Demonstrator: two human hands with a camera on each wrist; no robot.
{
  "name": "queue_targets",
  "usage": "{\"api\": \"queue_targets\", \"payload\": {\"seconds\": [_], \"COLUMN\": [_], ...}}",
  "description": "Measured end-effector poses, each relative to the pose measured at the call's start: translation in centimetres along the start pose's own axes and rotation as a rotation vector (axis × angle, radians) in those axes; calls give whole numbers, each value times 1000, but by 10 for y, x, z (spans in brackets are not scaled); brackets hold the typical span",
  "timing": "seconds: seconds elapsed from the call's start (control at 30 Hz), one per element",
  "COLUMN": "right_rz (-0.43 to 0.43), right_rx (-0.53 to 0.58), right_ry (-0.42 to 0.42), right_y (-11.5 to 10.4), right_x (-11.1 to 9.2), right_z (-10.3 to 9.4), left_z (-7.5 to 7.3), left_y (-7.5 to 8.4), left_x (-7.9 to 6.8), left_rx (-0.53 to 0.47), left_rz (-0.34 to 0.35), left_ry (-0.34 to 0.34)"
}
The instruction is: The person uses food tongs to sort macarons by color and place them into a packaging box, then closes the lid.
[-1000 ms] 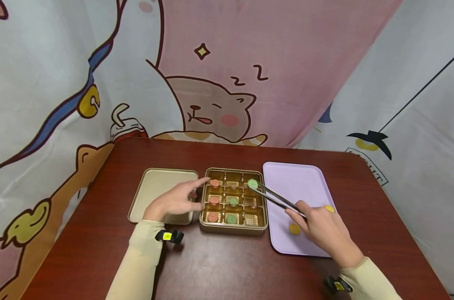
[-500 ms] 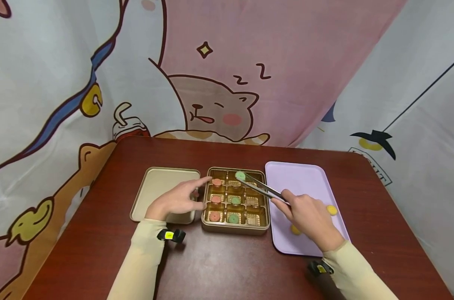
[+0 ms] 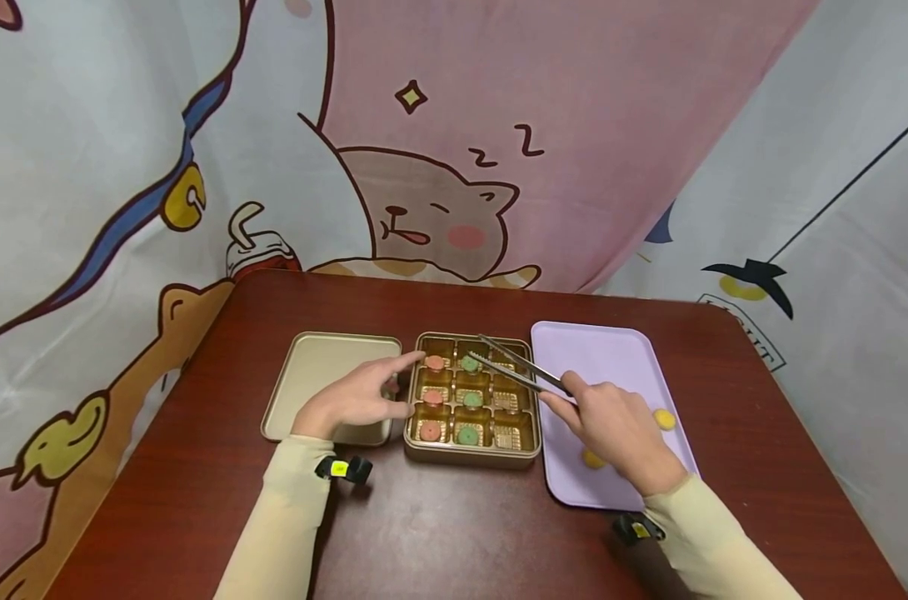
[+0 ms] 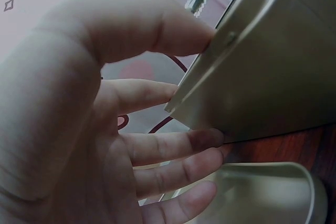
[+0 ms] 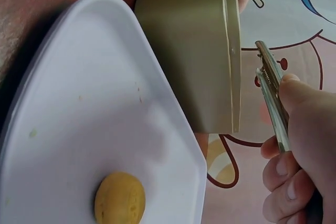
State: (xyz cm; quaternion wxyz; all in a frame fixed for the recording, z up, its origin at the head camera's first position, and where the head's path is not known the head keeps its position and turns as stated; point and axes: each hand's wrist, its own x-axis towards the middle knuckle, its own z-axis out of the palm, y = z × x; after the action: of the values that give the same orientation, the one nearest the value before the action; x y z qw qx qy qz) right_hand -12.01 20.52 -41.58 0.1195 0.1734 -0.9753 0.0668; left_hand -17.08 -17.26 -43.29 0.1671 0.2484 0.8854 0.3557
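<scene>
Soft, even light in the head view, pale sheen on the table [image 3: 439, 508]; dimmer, hazier wrist views

Looks like a small recording corner, curtained off with cartoon cloth [image 3: 611, 100], running right behind the table [image 3: 409, 533] and down both sides! Spot the black wrist cameras [image 3: 359, 471] too, suggesting a filming setup rather than a kitchen or shop; impossible to tell whether in home or studio.
</scene>
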Motion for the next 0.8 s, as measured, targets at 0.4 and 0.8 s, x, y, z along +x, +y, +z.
{"api": "queue_targets", "payload": {"seconds": [0.4, 0.8], "right_rz": [106, 131], "right_rx": [48, -6], "right_ry": [-57, -19], "right_y": [15, 35], "right_x": [-22, -51], "right_z": [-17, -23], "left_z": [2, 0], "left_y": [-1, -4], "left_x": [1, 0], "left_rx": [3, -5], "left_rz": [11, 12], "left_ry": [7, 4]}}
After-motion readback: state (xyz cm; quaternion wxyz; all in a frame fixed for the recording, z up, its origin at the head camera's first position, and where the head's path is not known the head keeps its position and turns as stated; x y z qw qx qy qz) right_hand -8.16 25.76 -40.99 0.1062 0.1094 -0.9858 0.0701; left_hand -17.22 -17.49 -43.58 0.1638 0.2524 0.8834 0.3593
